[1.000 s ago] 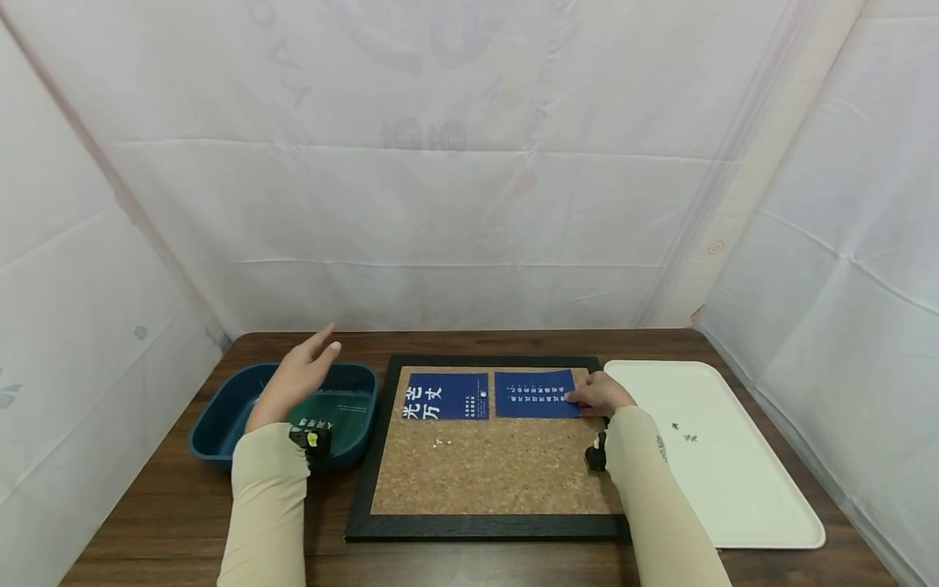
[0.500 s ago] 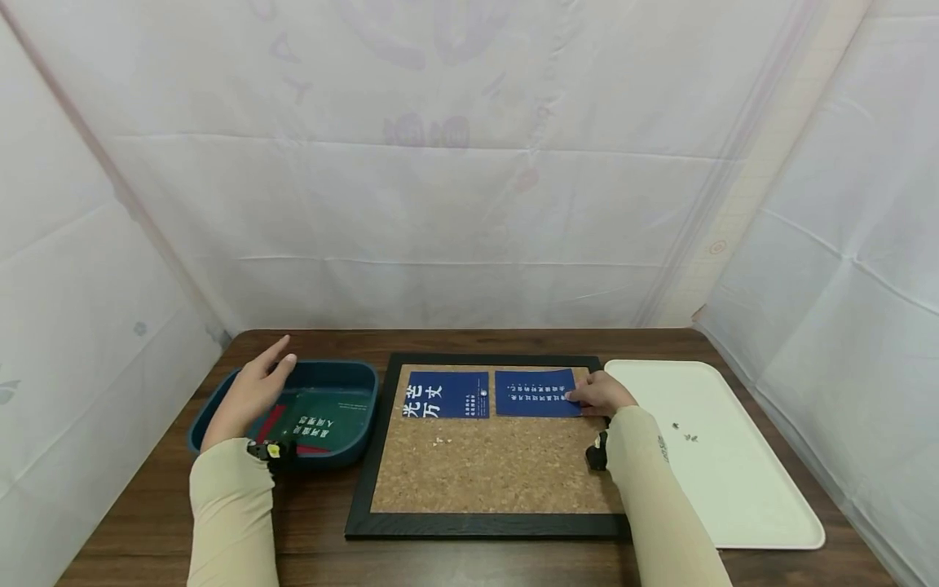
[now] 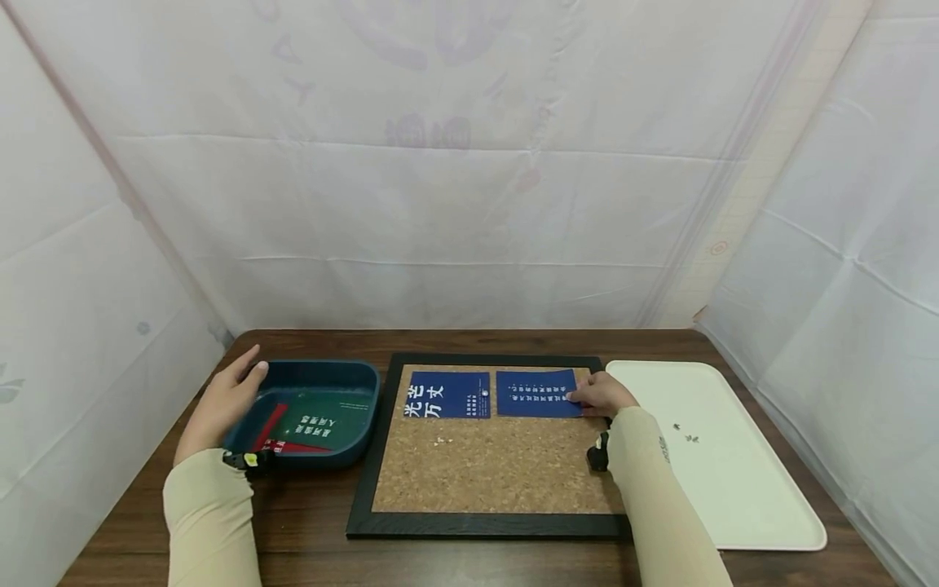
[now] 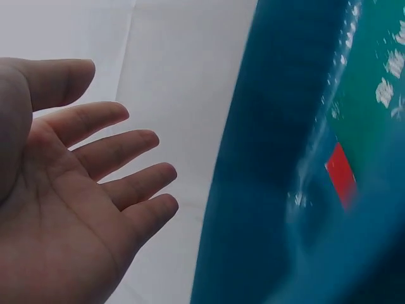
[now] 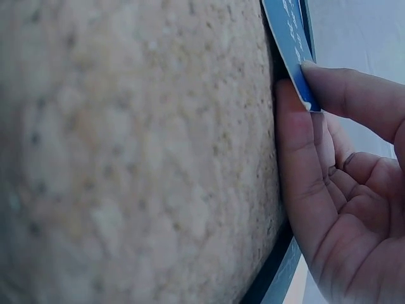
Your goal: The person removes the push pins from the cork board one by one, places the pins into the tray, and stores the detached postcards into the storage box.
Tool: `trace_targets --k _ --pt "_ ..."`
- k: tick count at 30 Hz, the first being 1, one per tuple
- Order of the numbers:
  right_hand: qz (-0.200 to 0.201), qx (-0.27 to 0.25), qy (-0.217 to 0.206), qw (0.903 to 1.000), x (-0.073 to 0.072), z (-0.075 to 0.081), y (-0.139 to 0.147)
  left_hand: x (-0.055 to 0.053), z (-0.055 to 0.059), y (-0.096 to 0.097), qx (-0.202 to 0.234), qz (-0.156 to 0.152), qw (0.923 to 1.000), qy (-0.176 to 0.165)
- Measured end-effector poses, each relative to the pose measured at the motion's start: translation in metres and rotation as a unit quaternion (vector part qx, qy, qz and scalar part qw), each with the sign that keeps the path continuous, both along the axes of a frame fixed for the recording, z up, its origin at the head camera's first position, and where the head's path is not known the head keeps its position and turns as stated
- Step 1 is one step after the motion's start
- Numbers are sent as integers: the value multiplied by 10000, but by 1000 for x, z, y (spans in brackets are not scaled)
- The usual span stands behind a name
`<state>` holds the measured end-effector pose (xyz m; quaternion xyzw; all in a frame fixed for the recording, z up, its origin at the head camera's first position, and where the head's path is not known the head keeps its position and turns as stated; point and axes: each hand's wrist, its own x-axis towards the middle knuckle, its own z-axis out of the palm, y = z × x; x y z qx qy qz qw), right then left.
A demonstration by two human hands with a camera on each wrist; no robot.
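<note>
My right hand (image 3: pixel 605 395) pinches the right edge of a blue card (image 3: pixel 535 394) between thumb and fingers, over the upper right of a black-framed cork board (image 3: pixel 499 473). The right wrist view shows the thumb on top of the card (image 5: pixel 292 47) and a finger beneath it, against the cork. A second blue card (image 3: pixel 451 395) with large white characters lies on the board to the left. My left hand (image 3: pixel 223 403) is above the left rim of a dark teal bin (image 3: pixel 359 440). Its fingers (image 4: pixel 130 149) are spread and hold nothing.
Inside the bin lie a green card (image 3: pixel 323 416) with white characters and red pieces (image 3: pixel 273 425) at its edges. A white tray (image 3: pixel 726 473) with small dark marks stands right of the board. Small white bits (image 3: pixel 443 441) lie on the cork.
My left hand has moved left and slightly down, from over the bin's middle to its left side, uncovering the cards inside. The right hand and its card have stayed in place.
</note>
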<state>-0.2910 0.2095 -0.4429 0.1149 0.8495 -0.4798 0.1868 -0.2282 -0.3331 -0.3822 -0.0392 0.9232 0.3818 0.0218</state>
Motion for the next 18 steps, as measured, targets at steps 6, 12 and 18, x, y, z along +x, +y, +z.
trace_targets --k 6,12,18 --pt "22 19 21 10000 1 1 0 3 -10 -13 41 255 9997 -42" --pt "26 103 13 9999 2 1 0 6 -22 -30 -163 278 9991 277" --pt "-50 64 -23 10000 0 0 1 9 -32 -40 -343 470 9965 604"
